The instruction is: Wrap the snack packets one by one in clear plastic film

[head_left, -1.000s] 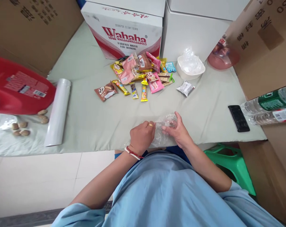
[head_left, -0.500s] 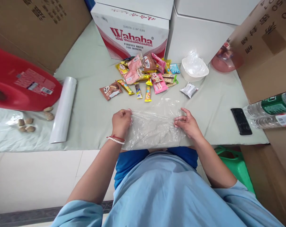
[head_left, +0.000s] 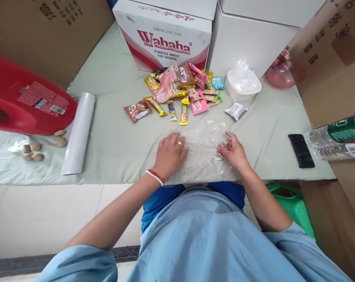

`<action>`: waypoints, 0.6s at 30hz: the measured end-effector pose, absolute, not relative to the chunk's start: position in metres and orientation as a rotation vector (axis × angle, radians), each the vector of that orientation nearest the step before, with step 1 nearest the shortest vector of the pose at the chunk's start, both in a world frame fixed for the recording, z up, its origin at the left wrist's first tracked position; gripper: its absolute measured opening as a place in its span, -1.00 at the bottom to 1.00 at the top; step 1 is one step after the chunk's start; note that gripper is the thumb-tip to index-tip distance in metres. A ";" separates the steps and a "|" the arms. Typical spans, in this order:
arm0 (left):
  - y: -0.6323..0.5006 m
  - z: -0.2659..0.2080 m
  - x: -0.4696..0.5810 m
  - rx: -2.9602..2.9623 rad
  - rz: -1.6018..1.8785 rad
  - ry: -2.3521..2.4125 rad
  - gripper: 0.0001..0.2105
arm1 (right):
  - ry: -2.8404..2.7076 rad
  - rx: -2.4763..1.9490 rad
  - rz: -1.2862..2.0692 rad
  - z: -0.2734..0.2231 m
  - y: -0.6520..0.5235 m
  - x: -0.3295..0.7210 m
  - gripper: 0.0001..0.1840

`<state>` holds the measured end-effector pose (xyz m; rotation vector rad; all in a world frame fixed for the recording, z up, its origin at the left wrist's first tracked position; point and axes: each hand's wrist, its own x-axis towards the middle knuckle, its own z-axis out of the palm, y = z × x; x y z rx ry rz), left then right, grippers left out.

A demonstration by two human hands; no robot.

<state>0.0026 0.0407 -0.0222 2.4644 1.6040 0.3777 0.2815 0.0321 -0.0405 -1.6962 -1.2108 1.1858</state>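
Table (head_left: 113, 152) under a pale green cloth; both hands at its near edge. Tall cardboard box (head_left: 45, 43) far off to the left hand's left; another cardboard box (head_left: 333, 94) well right of the right hand. White box (head_left: 245, 45) standing beyond the right hand; carton marked "Wahaha" (head_left: 165, 41) straight beyond the left. Red jug (head_left: 30, 98) well to the left of the left hand. Green stool (head_left: 297, 207) below the table edge, right of the right forearm. White roll (head_left: 79, 133) lying between jug and left hand.

Clear plastic bag (head_left: 207, 158), thin and crumpled, on the cloth between and under the hands. Left hand (head_left: 170, 154): palm down over its left part, fingers loosely extended, slightly parted. Right hand (head_left: 234, 152): narrow, thumb and fingers pinching the bag's right side.

Heap of wrapped snacks (head_left: 180, 84) ahead of both hands, well apart from them. White bowl (head_left: 243, 94) with crumpled clear film inside, beyond the right hand. Two bottles (head_left: 345, 133) on their sides, far right of that hand; black phone (head_left: 301, 150) nearer it. Silver packet (head_left: 236, 111) just ahead of the right hand. Brown nut-like pieces (head_left: 38, 157) far left of the left hand. Red and white bracelets (head_left: 156, 177) at left wrist; gold ring (head_left: 180, 143) on a left finger.
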 end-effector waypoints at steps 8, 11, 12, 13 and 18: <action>0.062 -0.046 -0.026 2.452 0.191 1.591 -0.41 | -1.251 -1.757 1.129 -0.040 0.012 0.341 -0.05; 0.057 -0.045 -0.026 2.458 0.170 1.579 -0.37 | -1.260 -1.873 1.013 -0.034 0.003 0.352 -0.27; 0.057 -0.044 -0.025 2.458 0.166 1.578 -0.37 | -1.293 -1.916 0.905 -0.030 -0.001 0.349 -0.38; 0.057 -0.044 -0.025 2.458 0.164 1.573 -0.36 | -1.343 -1.938 0.776 -0.026 -0.004 0.343 -0.49; 0.059 -0.042 -0.025 2.455 0.148 1.554 -0.35 | -1.949 -1.522 0.698 -0.014 -0.025 0.283 -0.64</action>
